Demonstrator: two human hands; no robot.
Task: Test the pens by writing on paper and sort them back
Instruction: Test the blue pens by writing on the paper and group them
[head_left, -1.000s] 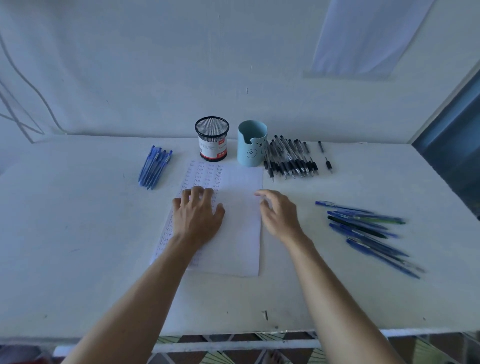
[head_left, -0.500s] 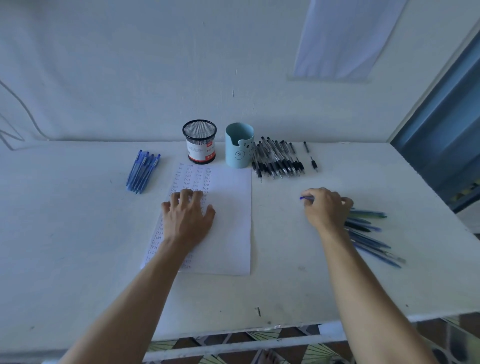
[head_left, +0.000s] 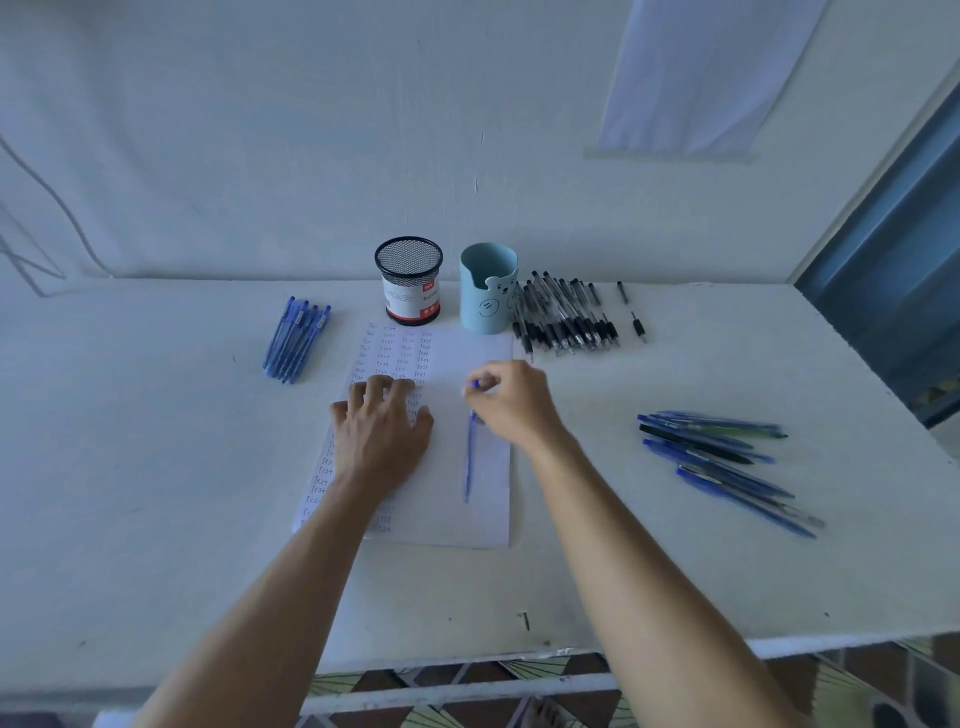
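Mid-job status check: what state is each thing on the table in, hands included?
Left hand: flat, pressing the paper
Right hand: pinching the blue pen
Blue pen: held over the paper's blank side
Paper: flat, partly filled with "test"
Mesh cup: upright, no pens showing
Bear cup: upright, no pens showing
Blue pens at left: lying side by side
Black pens: lying in a row
Mixed pens at right: loose pile

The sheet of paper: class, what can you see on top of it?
The left hand rests flat on the paper; the right hand holds a blue pen over it. Columns of handwritten words show; the left hand covers some.
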